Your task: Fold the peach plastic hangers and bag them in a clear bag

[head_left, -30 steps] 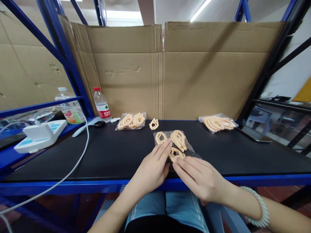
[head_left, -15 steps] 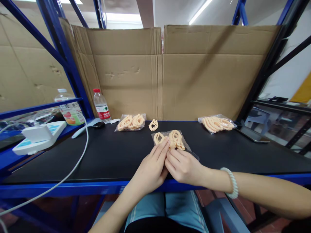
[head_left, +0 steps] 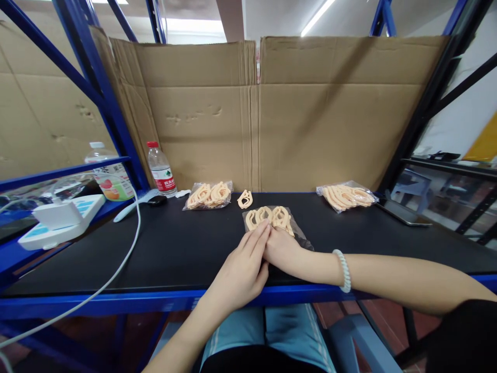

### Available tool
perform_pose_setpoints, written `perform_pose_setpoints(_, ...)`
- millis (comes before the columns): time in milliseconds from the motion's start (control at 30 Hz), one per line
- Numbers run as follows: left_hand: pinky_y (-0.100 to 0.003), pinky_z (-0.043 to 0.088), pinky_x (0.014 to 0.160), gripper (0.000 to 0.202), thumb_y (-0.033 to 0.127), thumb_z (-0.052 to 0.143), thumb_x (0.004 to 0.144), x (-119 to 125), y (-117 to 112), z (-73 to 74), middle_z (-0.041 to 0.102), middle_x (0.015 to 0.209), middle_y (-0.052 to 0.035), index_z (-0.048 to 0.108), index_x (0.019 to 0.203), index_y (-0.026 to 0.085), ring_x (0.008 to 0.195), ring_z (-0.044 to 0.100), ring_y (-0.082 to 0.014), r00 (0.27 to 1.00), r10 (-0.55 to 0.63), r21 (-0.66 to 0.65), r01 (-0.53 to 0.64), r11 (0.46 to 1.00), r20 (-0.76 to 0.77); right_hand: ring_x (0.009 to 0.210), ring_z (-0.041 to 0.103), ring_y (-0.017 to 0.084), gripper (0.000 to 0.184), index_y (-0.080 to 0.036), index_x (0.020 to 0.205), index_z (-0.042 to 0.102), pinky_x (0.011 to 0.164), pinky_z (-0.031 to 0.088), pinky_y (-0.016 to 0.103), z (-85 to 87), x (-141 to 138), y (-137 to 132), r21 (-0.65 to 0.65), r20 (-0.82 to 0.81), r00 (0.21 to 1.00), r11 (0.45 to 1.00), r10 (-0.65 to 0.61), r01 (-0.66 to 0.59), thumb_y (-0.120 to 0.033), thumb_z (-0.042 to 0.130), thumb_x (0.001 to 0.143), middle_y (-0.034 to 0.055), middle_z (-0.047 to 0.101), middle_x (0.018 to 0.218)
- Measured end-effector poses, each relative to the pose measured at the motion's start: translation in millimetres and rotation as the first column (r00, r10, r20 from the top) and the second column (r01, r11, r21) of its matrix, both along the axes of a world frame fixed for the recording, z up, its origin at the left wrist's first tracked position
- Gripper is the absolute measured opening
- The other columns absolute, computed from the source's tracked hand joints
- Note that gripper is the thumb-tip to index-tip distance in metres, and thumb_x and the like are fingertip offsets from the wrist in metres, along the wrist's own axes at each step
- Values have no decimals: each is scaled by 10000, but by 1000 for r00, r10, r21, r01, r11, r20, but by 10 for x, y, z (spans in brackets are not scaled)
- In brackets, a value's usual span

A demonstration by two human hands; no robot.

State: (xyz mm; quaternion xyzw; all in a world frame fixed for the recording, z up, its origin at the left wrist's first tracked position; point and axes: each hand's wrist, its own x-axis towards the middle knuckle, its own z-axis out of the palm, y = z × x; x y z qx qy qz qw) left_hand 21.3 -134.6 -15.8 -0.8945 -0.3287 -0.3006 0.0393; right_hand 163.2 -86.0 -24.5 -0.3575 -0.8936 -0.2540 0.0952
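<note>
A clear plastic bag (head_left: pixel 298 234) holding several beige oval looped pieces (head_left: pixel 264 213) lies in front of me, with the pieces side by side. My left hand (head_left: pixel 245 261) rests at its near edge, fingers stretched out and close together, their tips touching the pieces. Against those fingertips, my right hand (head_left: pixel 285 249) is closed at the bag's near side. Its fingers are curled under and mostly hidden, so what they grip cannot be made out. One loose beige piece (head_left: pixel 245 199) lies just beyond the bag.
A filled bag (head_left: pixel 208 196) lies at the back left and another (head_left: pixel 347 196) at the back right. A red-capped bottle (head_left: pixel 161 171), a white-handled tool (head_left: pixel 134 206) and a power strip (head_left: pixel 64 220) with a white cable are leftward. Cardboard (head_left: pixel 334 119) walls the back.
My right hand has shifted slightly up and its fingers have tucked behind my left hand. Another looped piece now shows in the middle of the bag. My left hand is nearly still.
</note>
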Motion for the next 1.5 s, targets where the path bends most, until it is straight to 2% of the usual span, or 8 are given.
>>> perform_pose_setpoints(133, -485, 367, 1082, 705, 73, 443, 805, -2, 1, 4, 288, 1491, -159, 191, 1459, 144, 1369, 289, -274, 1000, -16, 5, 16, 1000, 5, 890, 640, 283, 219, -41, 901, 695, 695, 528, 373, 177, 106, -270, 46, 8, 1000, 999, -28, 27, -20, 547, 742, 213, 688, 962)
perform_pose_setpoints(267, -461, 400, 1060, 619, 126, 463, 834, -9, 5, -10, 382, 1433, -164, 273, 1423, 136, 1344, 332, -276, 1000, -27, -1, 27, 1000, 6, 657, 614, 182, 144, -149, 706, 676, 597, 476, 289, 725, 221, -540, -103, -103, 975, 973, 195, -205, -98, 542, 725, 70, 686, 718)
perform_pose_setpoints(433, -479, 400, 1049, 567, 146, 452, 855, 6, 6, -13, 377, 1439, -142, 317, 1406, 160, 1310, 379, -289, 999, 17, 22, -17, 1000, -33, 783, 600, 181, 223, -140, 829, 673, 667, 442, 277, 1136, 52, 147, -12, -227, 944, 969, 239, -248, -95, 458, 792, 65, 677, 814)
perform_pose_setpoints(567, -454, 388, 1064, 558, 142, 450, 857, 10, -10, -7, 263, 1505, -143, 328, 1402, 145, 1344, 329, -281, 997, 40, 35, -37, 999, -74, 1032, 575, 209, 366, -104, 1104, 622, 850, 447, 309, 924, -151, 1104, -199, -122, 970, 952, 212, -233, -21, 439, 799, 135, 648, 1117)
perform_pose_setpoints(700, -454, 406, 1048, 541, 149, 462, 853, 3, -29, -16, 273, 1498, -155, 355, 1383, 139, 1346, 329, -287, 997, 34, 34, -32, 999, -68, 1251, 461, 231, 478, -64, 1334, 448, 1018, 375, 332, 623, -236, 1643, -426, -101, 988, 892, 120, -151, -123, 469, 861, 187, 451, 1392)
perform_pose_setpoints(900, -439, 413, 1042, 487, 154, 453, 856, 19, -65, 6, 289, 1486, -163, 399, 1339, 127, 1324, 359, -288, 996, 40, 10, -39, 999, -74, 1327, 370, 279, 510, -67, 1347, 453, 1081, 307, 404, 375, -221, 1768, -564, -47, 990, 815, 130, -134, -295, 496, 893, 194, 427, 1410)
perform_pose_setpoints(1233, -420, 422, 1030, 467, 174, 441, 868, 18, -72, 1, 310, 1473, -160, 397, 1330, 123, 1305, 384, -278, 995, 44, 3, -43, 999, -85, 1324, 380, 229, 757, -95, 1407, 369, 1069, 343, 345, 322, -84, 2006, -482, -41, 992, 867, 123, -128, 101, 435, 679, 170, 379, 1449)
perform_pose_setpoints(1500, -433, 439, 1010, 459, 179, 437, 873, 15, -67, 1, 296, 1485, -150, 397, 1329, 143, 1296, 397, -278, 995, 39, -2, -40, 999, -86, 1034, 601, 243, 448, -58, 1261, 543, 891, 451, 314, 377, 96, 2055, -508, -54, 998, 859, 39, -61, -86, 540, 814, 187, 623, 1176)
